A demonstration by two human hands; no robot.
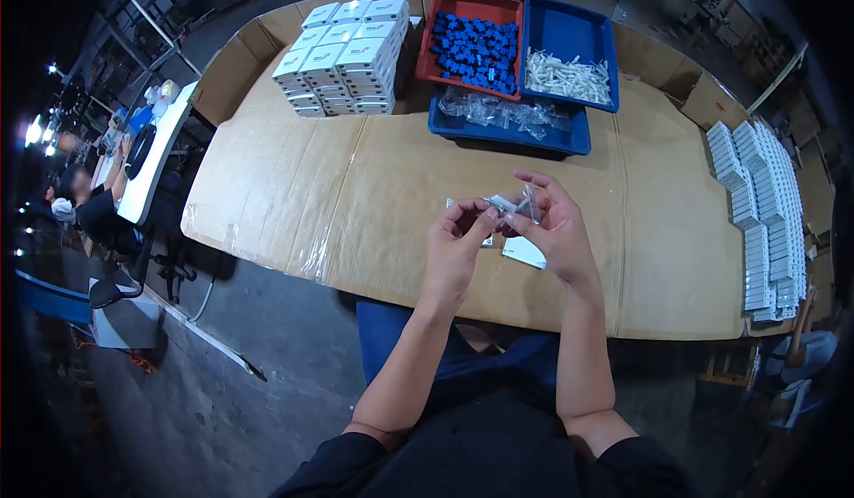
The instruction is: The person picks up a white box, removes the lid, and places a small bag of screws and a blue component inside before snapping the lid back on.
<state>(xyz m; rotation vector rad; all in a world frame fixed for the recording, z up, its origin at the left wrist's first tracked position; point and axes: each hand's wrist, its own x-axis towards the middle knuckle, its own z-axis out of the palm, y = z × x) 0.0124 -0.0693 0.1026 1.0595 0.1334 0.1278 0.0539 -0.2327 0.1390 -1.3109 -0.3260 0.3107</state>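
The left hand (455,247) has its fingertips pinched together on a small white part (500,202), thumb and forefinger closed on its near end. The right hand (553,227) pinches a small clear plastic bag (528,202) between thumb and forefinger, while its other fingers are spread and slightly curled above. The part and the bag's mouth meet between the two hands; whether the part is already inside the bag cannot be told. Both hands hover just above the cardboard-covered table (356,195), near its front edge. Directly beneath them lie a white card (523,252) and another flat white piece, mostly hidden by the left fingers.

Farther back on the table stands a red tray (445,8) holding blue parts (475,50), and beside it a blue tray (569,26) holding white parts (566,77). In front of these sits a second blue tray (507,135) with clear bags (500,111). To the left of the trays is a stack of white boxes (347,57). Along the right edge of the table lie rows of small white packs (763,204). At far left, well apart, another person (93,209) sits at a separate white table (151,164).
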